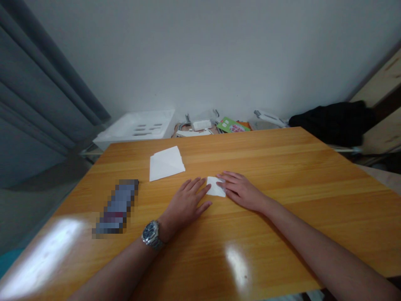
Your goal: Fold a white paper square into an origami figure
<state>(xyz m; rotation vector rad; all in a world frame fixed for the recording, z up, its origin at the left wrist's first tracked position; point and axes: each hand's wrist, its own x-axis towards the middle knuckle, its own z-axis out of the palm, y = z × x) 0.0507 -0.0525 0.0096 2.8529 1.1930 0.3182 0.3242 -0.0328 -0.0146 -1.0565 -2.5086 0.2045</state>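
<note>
A small white piece of paper [214,188] lies flat on the wooden table [266,154], between my two hands. My left hand [188,201], with a metal watch [151,234] on its wrist, rests palm down with fingers stretched out, its fingertips at the paper's left edge. From the other side, my right hand [241,190] lies palm down, fingers spread, with some fingertips on the paper's right edge. Farther back and to the left lies a larger stack of white paper [167,164], touched by neither hand.
A blurred-out phone-like object [117,207] lies on the table's left side. Behind the table stand a white tray [138,125], a green booklet [232,125] and assorted items. A black cloth [335,121] sits at the right. A grey curtain [37,83] hangs left.
</note>
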